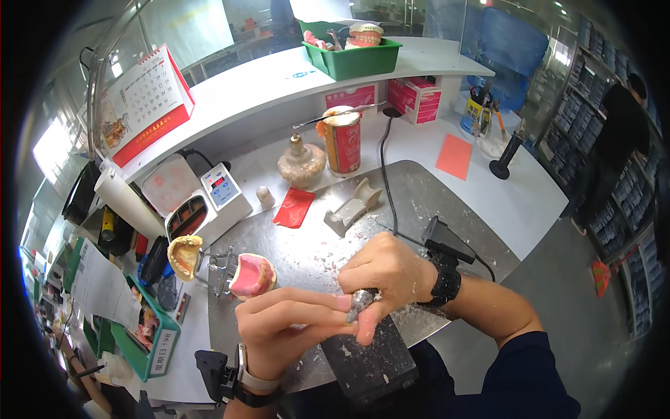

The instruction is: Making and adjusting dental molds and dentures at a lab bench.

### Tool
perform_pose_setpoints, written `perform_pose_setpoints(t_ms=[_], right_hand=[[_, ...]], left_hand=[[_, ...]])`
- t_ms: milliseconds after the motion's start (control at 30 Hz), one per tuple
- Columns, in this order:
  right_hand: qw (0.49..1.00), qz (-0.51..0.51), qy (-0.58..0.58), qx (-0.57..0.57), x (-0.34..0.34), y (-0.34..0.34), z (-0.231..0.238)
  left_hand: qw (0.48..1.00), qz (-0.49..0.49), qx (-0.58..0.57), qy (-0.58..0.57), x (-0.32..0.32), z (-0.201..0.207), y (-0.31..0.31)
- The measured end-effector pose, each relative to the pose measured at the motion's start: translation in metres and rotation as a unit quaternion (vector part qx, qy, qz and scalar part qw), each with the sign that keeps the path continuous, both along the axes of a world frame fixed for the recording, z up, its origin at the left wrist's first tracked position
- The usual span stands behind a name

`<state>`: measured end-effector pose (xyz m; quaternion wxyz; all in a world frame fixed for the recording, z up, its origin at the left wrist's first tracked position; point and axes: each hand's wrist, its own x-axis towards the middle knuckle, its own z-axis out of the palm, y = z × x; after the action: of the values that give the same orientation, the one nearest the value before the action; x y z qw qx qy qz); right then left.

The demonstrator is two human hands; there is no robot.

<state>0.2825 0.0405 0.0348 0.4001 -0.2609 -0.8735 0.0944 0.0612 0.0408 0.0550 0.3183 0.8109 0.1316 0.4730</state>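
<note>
My right hand [387,272] is closed around a silver handpiece [361,302] with a tapered nose, most of its body hidden in the fist. The fingers of my left hand [296,325] are pressed together at the nose of that tool; whatever they pinch there is too small or covered to make out. Both hands meet above a dark block [370,356] dusted with shavings, at the near edge of a metal work plate [453,227]. Left of the hands, a pink wax denture base on a model [252,276] sits beside a metal articulator [222,269] and a yellowish tooth model [185,257].
Beyond the hands lie a grey holder [354,207], a red wax sheet [294,207], a spirit burner [301,162] and a red can [343,143] with a tool across it. A white heater box [223,195] stands left. A black cable [384,157] crosses the plate. Someone [614,133] stands by shelves.
</note>
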Motion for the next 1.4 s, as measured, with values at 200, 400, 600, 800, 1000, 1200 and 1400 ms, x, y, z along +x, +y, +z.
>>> perform_pose_setpoints(t_ms=[200,400,600,800,1000,1200,1400], right_hand=[[1.0,0.002,0.006,-0.002,0.002,0.0,-0.001],[1.0,0.003,0.016,0.009,0.001,0.002,-0.003],[1.0,-0.003,0.009,0.014,0.001,0.002,-0.004],[1.0,-0.004,0.011,0.016,0.002,0.001,0.0],[1.0,-0.014,0.003,0.02,0.002,0.0,0.0],[0.999,-0.01,0.012,0.029,0.004,0.0,-0.002],[0.995,-0.093,0.034,0.011,0.012,0.006,0.02]], left_hand=[[1.0,-0.012,-0.026,-0.007,0.003,-0.003,0.001],[1.0,0.005,-0.012,0.026,0.0,0.005,-0.002],[0.999,-0.001,-0.027,0.034,-0.001,0.006,0.0],[0.999,-0.009,-0.049,0.018,0.0,0.002,0.0],[0.999,-0.006,-0.027,0.028,0.0,0.006,-0.002],[0.999,-0.013,-0.033,0.019,0.003,0.004,-0.001],[0.973,-0.029,-0.206,-0.096,-0.008,0.003,-0.018]])
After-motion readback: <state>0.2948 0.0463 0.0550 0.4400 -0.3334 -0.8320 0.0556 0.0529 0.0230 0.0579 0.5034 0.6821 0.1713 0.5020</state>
